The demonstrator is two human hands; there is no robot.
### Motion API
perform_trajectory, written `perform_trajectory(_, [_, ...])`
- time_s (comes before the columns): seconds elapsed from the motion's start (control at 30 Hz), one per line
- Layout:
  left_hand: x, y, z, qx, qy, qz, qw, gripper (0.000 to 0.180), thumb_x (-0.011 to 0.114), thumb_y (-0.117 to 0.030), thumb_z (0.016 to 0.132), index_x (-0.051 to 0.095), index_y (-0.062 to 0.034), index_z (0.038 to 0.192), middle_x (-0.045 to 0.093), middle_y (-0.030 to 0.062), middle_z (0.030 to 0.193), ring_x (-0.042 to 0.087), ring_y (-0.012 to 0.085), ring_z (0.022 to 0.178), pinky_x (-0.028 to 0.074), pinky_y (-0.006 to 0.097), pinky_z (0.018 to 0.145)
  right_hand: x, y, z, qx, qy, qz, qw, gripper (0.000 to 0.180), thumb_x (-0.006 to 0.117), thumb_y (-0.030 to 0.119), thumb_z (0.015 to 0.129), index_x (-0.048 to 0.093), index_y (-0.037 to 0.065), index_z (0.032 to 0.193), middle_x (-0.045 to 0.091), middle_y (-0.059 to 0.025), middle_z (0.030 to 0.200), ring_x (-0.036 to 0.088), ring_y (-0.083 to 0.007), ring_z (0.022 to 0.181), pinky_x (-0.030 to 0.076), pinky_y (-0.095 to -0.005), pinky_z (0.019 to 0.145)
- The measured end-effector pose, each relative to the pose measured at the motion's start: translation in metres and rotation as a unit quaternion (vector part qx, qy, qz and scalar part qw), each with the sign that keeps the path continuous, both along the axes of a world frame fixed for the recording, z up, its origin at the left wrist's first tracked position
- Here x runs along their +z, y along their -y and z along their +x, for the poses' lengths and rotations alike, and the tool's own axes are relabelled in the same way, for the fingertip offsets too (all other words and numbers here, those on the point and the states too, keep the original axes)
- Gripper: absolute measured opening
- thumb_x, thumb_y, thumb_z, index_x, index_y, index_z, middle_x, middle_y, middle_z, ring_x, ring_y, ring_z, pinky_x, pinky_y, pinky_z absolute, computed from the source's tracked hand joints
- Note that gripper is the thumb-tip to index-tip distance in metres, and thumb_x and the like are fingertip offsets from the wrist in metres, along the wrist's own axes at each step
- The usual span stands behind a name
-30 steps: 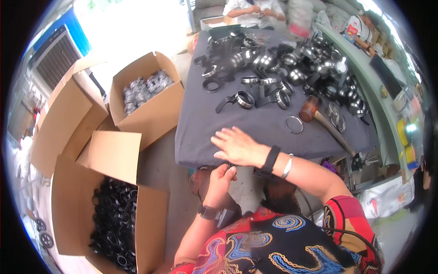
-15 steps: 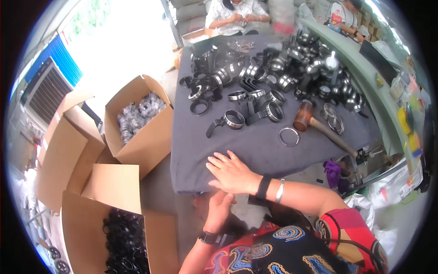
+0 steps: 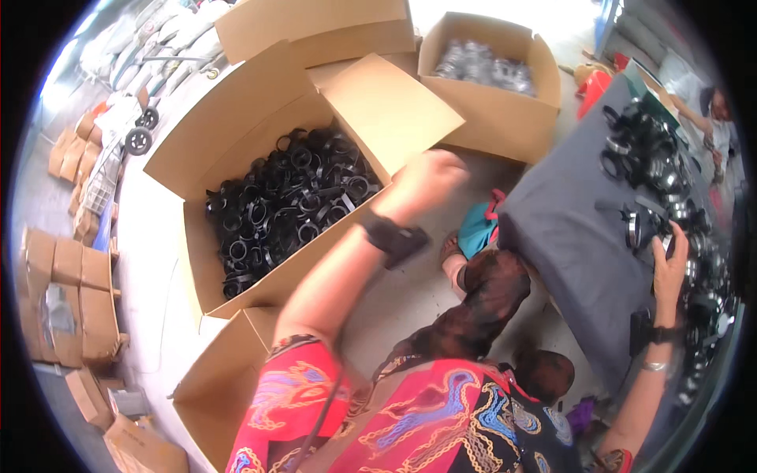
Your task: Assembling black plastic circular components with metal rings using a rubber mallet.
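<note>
My left hand (image 3: 430,183) is raised beside the near right edge of a large cardboard box (image 3: 225,118); motion smears its fingers, and whether they hold anything is unclear. Inside that box lies a heap of black plastic rings (image 3: 303,197). My right hand (image 3: 670,264) reaches over the grey-cloth table (image 3: 564,213), its thumb and fingers around a black-and-silver ring (image 3: 669,243) among similar parts. A black ring with a silver band (image 3: 632,229) stands just left of those fingers. More ring parts (image 3: 658,158) are piled along the table's far side.
Beyond the big box stands a second carton (image 3: 497,118) with clear-wrapped parts (image 3: 481,67). Another carton (image 3: 323,27) sits behind. Stacked brown boxes (image 3: 67,268) and a wheeled cart (image 3: 138,140) are at left. Another person (image 3: 717,126) sits across the table.
The view has swung left toward the boxes. My left hand has gone from the table's front edge to beside the big box. My right hand has left the cloth and reached the ring parts.
</note>
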State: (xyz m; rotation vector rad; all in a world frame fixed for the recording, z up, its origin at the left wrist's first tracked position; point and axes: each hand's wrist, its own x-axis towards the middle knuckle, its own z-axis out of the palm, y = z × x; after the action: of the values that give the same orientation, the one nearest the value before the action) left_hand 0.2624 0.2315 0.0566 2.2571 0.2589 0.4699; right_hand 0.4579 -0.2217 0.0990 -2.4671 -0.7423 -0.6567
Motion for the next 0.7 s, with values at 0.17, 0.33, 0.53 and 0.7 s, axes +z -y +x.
perform_trajectory(0.17, [-0.068,-0.196,-0.047,0.156,-0.330,0.246,0.898,0.025,0.055,-0.016,0.078,0.072,-0.0037,0.090,0.067,0.0205,0.096,0.065,0.0364,0.092,0.052,0.043,0.081,-0.041,0.027,0.057,-0.003,-0.036,-0.091,0.995,0.055,0.057,0.012,0.091,0.037,0.003,0.141,0.043,-0.0180,0.140,0.041,-0.0316,0.129,0.030,-0.0372,0.109])
perform_trajectory(0.33, [-0.155,-0.242,-0.047,0.098,-0.485,0.198,0.846,0.029,0.065,-0.020,0.073,0.073,-0.0118,0.100,0.070,0.0137,0.101,0.066,0.0301,0.097,0.051,0.037,0.085,-0.032,0.007,0.030,-0.057,-0.049,-0.108,0.991,0.055,0.054,0.009,0.093,0.034,0.002,0.144,0.038,-0.0173,0.146,0.035,-0.0315,0.136,0.026,-0.0379,0.112])
perform_trajectory(0.53, [-0.304,-0.250,0.064,-0.105,-0.437,0.154,0.880,0.037,0.062,-0.029,0.076,0.070,-0.0170,0.110,0.067,0.0108,0.111,0.066,0.0282,0.098,0.051,0.037,0.088,-0.009,0.016,-0.006,-0.118,-0.036,-0.090,0.988,0.051,0.052,0.008,0.094,0.036,0.001,0.142,0.042,-0.0143,0.144,0.037,-0.0285,0.135,0.025,-0.0371,0.113])
perform_trajectory(0.7, [-0.451,-0.357,0.053,-0.239,-0.213,0.573,0.755,0.042,0.046,-0.020,0.089,0.057,-0.0070,0.128,0.057,0.0054,0.133,0.052,0.0235,0.122,0.037,0.036,0.107,0.001,-0.002,-0.021,-0.110,-0.079,-0.070,0.988,0.055,0.050,-0.003,0.089,0.036,-0.001,0.142,0.040,-0.0161,0.144,0.037,-0.0292,0.135,0.024,-0.0359,0.113])
